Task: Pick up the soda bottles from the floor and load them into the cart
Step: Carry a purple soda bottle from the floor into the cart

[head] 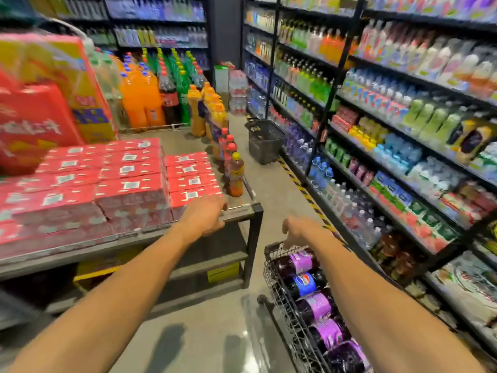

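Far left: stacked red cartons [129, 181] on a metal display table [250, 208], smeared by motion blur, print unreadable, upper stack cut off by the frame's left edge.

Left hand [204, 218]: back up, laid over the table's near right corner just beside the cartons. Fingertips lost in blur; spread or curled over the edge, cannot tell. Nothing seen held.

Along the table's right edge: a row of upright bottles [235, 175], nearest one yellow-capped with orange drink.

Right hand [300, 230]: above the far rim of the wire cart [279, 305], fingers pointing down toward the rim. Contact with the wire unclear; grip cannot be told.

Cart near right on the floor, near end cut off by the frame's lower edge and partly hidden under the right forearm.

Soda bottles [314, 305]: inside the cart, lying on their sides in a row from far to near. Dark liquid, purple labels, one blue label second from the far end. Caps not visible.

Far right: drink shelves [403, 146], blurred.
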`<state>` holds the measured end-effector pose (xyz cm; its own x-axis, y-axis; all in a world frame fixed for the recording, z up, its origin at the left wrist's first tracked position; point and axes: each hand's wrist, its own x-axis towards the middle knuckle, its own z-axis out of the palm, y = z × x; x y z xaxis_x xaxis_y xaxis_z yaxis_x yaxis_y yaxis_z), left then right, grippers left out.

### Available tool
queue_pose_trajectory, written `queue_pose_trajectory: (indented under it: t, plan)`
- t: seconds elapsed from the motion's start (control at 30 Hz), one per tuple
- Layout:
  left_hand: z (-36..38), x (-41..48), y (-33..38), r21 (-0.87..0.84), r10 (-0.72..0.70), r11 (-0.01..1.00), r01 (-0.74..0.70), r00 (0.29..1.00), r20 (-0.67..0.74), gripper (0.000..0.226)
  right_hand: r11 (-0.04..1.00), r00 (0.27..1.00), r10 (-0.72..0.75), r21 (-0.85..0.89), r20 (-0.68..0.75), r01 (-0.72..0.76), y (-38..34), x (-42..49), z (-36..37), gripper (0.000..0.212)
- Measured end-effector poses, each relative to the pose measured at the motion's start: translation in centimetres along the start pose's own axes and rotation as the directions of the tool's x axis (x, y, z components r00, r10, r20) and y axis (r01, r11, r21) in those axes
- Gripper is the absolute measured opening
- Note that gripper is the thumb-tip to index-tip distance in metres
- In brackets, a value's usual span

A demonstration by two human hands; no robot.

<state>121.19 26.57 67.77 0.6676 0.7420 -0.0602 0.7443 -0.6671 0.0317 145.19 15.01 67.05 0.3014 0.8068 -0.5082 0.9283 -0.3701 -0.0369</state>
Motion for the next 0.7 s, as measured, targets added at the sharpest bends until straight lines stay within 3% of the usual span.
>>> queue_pose_trajectory:
  t: [0.17,0.33,0.5,0.7]
  plan:
    - [-1.0,-6.4,-8.9,0.068,-0.22,0.973,0.219,0.976,0.0,0.055,0.976,0.983,-0.183,-0.12,-0.013,0.18,-11.9,1.7,-2.0,0.05]
    - [-1.3,-14.8,-18.6,0.085,-0.479,0.876,0.475,0.877,0.038,0.05,0.874,0.906,-0.423,-0.258,0.018,0.413,-25.6,2.9,-2.7,0.054]
    - [-1.3,-23.2,-25.0,0.091,-0.725,0.689,0.719,0.687,0.05,0.056,0.667,0.766,-0.638,-0.441,0.081,0.601,-37.3,3.9,-3.2,0.059]
    - [-0.4,-32.1,-28.8,0.078,-0.916,0.396,0.915,0.389,0.095,0.053,0.393,0.561,-0.812,-0.563,0.158,0.727,-49.2,4.0,-3.1,0.04]
